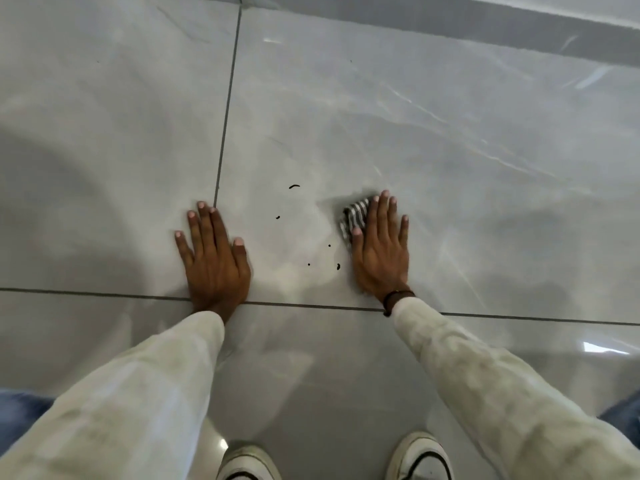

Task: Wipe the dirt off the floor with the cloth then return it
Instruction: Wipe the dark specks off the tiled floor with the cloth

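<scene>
Right hand (379, 251) flat, fingers spread, pressing striped cloth (355, 216) onto floor (450, 150) tile. Left hand (214, 258) flat and empty, bracing near grout-line crossing. Dirt specks (294, 186) between hands. Advise: keep palm pressure even, sweep leftward across all specks, gather rather than smear.

Most of the striped cloth (355, 216) lay hidden under the right hand (379, 247), only a crumpled edge showing past the fingers on the side toward the left hand (213, 254); its full size and shape could not be told. The dirt specks (294, 186) left of the cloth were too small to identify. Nearer than the cloth, both white shoes (419, 459) were cut off by the bottom edge, and blue fabric (20, 414) showed only as slivers at the lower corners.
</scene>
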